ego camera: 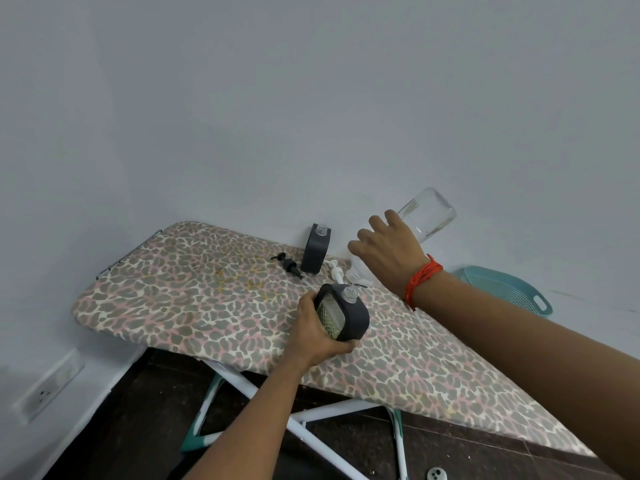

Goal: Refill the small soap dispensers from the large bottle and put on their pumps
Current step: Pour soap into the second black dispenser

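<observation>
**Position.** The left hand (317, 336) wraps its fingers and thumb round the small dispenser with a dark grey sleeve and a clear ribbed window (343, 315). It holds the dispenser tilted over the leopard-print ironing board (194, 292), with the open threaded neck uppermost. The right hand (388, 252) grips the large clear bottle (427, 213) round its middle, fingers curled over the body. The base is raised toward the wall and the neck end is angled down toward the held dispenser. The bottle's mouth is hidden behind the hand, so it cannot be told whether soap is flowing.

**Handling, as judged.**
- The raised part of the large clear bottle looks almost empty, so it is probably light.
- Its wall is smooth and is likely slippery if soapy, so a grasp at mid-body suits it.
- On the small dispenser, grip the matte sleeve, not the clear window.

**Surroundings.**
- A second dark grey dispenser (316, 247) stands uncapped near the wall.
- A black pump (287, 264) and a white pump (335, 271) lie on the board beside it.
- A teal plastic basket (502, 289) sits beyond the right wrist.
</observation>
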